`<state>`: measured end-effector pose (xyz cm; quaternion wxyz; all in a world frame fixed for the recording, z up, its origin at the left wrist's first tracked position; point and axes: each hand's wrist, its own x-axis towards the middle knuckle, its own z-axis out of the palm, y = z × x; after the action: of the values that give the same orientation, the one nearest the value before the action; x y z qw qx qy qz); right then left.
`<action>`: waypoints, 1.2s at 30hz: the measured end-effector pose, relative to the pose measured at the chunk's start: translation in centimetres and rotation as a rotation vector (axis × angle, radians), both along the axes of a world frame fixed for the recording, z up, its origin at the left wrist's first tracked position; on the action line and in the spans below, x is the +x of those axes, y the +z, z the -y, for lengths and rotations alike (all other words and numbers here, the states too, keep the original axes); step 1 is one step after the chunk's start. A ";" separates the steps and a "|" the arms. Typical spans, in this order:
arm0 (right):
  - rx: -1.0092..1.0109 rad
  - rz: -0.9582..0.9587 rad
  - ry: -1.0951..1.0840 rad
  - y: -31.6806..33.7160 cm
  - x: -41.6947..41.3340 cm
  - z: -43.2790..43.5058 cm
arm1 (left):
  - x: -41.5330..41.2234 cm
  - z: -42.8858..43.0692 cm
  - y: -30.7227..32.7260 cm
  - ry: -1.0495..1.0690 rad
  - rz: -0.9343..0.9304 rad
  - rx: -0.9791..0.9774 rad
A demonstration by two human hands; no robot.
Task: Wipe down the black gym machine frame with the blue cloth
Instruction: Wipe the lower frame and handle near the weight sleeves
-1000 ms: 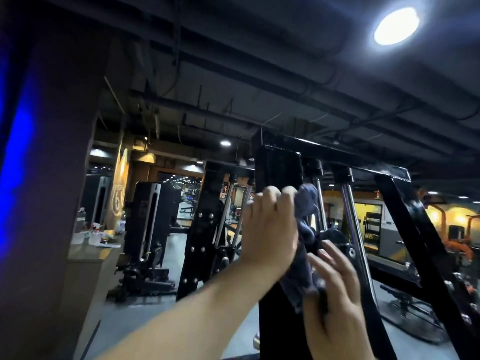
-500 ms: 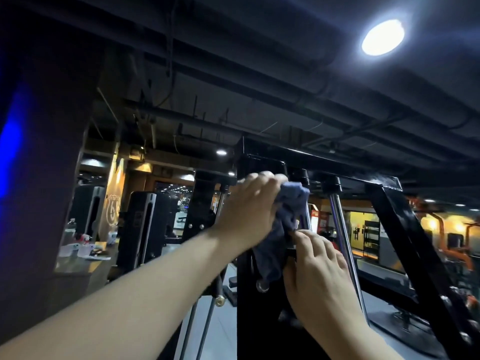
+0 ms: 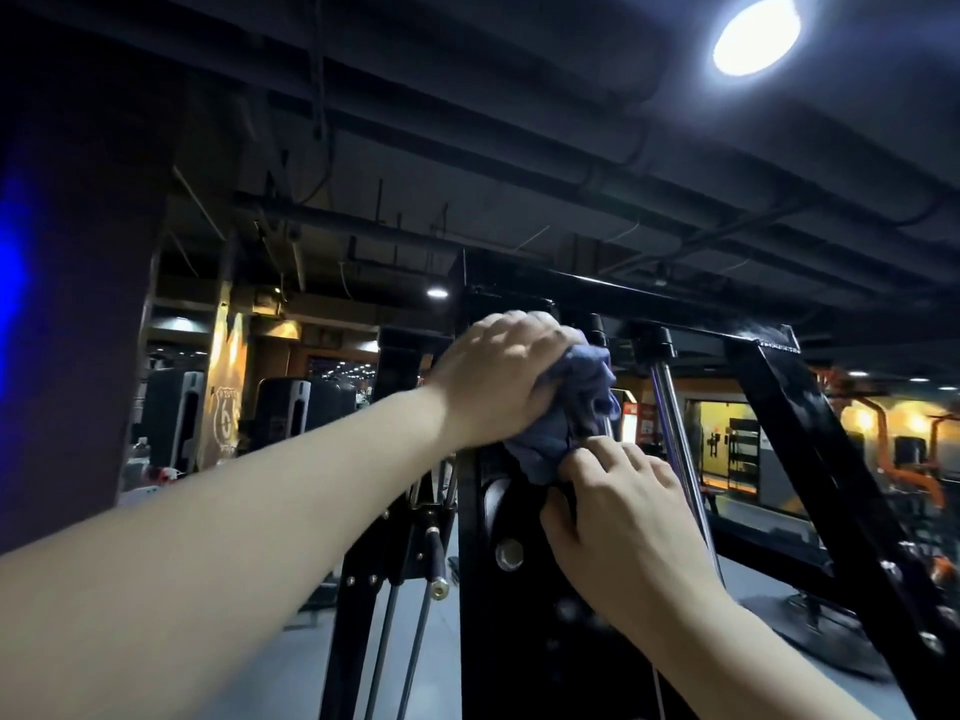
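The blue cloth (image 3: 566,407) looks soft and floppy. The left hand (image 3: 498,381) has it bunched in a tight grip, and the right hand (image 3: 618,491) pinches its bottom edge.

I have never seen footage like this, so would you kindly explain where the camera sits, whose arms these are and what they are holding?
The single picture comes from a camera worn on a person's head, so the two bare arms are that person's own. The left hand grips a bunched blue cloth against the top of a black gym machine frame. The right hand, just below, holds the cloth's lower end with curled fingers. A shiny steel rod runs down beside them, and a round ceiling lamp glows above.
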<state>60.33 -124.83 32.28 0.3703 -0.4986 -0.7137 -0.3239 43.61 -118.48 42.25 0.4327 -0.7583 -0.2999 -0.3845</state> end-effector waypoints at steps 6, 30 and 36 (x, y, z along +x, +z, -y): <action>-0.103 -0.013 0.082 2.3 0.2 -0.9 | -0.2 -1.6 5.8 0.150 0.398 0.114; -0.020 -0.225 0.229 0.4 0.7 -0.5 | -1.9 2.5 -2.1 -0.022 -0.207 -0.131; -0.069 -0.098 0.267 0.6 1.1 0.0 | -2.9 0.5 4.8 0.094 0.258 -0.020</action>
<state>61.38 -124.80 32.88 0.4269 -0.4271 -0.7655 -0.2224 40.73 -118.98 47.06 0.4003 -0.6919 -0.3922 -0.4552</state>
